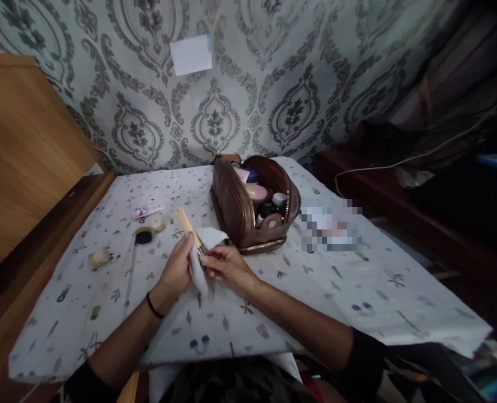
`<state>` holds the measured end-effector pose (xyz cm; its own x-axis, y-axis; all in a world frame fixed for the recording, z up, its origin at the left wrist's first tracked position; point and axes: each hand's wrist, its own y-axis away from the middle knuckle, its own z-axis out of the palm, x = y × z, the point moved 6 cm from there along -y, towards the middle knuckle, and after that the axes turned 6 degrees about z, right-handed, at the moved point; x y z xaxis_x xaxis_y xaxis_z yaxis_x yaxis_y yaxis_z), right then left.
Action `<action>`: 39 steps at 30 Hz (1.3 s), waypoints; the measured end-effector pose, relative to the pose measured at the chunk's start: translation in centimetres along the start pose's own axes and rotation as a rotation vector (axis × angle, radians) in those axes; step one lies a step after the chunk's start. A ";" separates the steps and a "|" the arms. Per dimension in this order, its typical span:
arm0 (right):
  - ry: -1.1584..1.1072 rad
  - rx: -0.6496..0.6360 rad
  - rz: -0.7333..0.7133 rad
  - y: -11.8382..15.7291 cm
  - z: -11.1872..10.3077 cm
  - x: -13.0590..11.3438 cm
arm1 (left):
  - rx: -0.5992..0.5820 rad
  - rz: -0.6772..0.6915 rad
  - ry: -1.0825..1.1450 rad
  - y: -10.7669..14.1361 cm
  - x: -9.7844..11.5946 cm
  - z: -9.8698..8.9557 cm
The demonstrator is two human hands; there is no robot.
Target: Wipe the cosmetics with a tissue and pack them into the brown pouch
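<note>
My left hand [178,268] is closed around a pale yellow stick-like item [184,220], its wide end pointing up and away from me. A white cloth [198,274] hangs from the same hand and spreads toward the bag. The fingers of my right hand [227,267] pinch the item's lower end, near a silvery band, with cloth beside them. Just beyond my right hand stands a brown bag [235,210], unzipped, with a pink item [256,193], a white-capped container [279,199] and other things inside.
On the patterned tablecloth [240,336] at left lie a pink-and-white tube [148,211], a black round lid [143,236], a small round container [158,225] and a yellowish item [99,258]. Wooden furniture [30,145] borders the left; a pixelated item [331,226] lies right of the bag.
</note>
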<state>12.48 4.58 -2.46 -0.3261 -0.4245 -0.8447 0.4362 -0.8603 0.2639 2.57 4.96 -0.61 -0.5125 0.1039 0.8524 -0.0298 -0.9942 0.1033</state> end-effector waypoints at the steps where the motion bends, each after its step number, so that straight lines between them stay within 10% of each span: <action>1: 0.014 0.008 -0.015 0.0 -0.1 -0.1 | -0.044 0.003 -0.031 0.1 -0.2 0.2; 9: 0.349 0.109 -0.179 0.3 -1.0 -1.3 | 0.032 0.205 -0.355 -1.0 3.5 -1.9; 17: 0.316 0.151 -0.448 2.8 -0.6 -4.3 | -0.435 0.238 -1.035 -0.3 4.1 -0.3; 24: 0.312 0.238 -0.478 3.2 -1.3 -5.8 | -0.525 0.089 -0.901 -0.3 5.5 -0.7; 39: 0.048 0.190 -0.415 3.1 -1.7 -5.9 | -0.272 0.127 -0.625 -0.9 5.2 -2.4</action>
<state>17.14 4.88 2.53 -0.3995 -0.0233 -0.9164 0.1136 -0.9932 -0.0242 -2.13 6.32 2.56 0.0618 -0.0989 0.9932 -0.2579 -0.9629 -0.0798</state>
